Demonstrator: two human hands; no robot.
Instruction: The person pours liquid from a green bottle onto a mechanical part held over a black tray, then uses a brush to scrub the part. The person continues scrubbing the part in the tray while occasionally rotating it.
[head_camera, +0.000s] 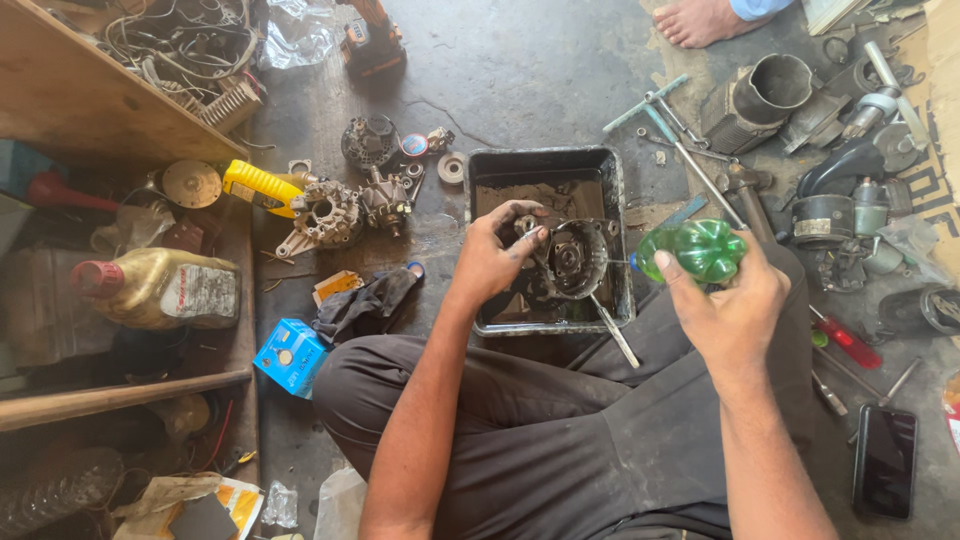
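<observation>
- A stained grey concrete floor (540, 70) carries everything.
- A dirty black rectangular tray (480, 170) sits at the centre.
- Left of it lie a grey alternator housing (325, 215), a dark rag (365, 305) and a small blue box (290, 357).
- To the right lie a T-handle wrench (690, 160), a red-handled screwdriver (848, 342) and a black phone (885, 460).

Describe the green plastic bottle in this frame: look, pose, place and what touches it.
The green plastic bottle is translucent, with a lobed base facing the camera. It lies roughly on its side, its blue-capped neck pointing left toward the round metal housing that the left hand steadies in the dirty black tray. The right hand grips it from below, thumb along its side. Its contents cannot be told.
</observation>
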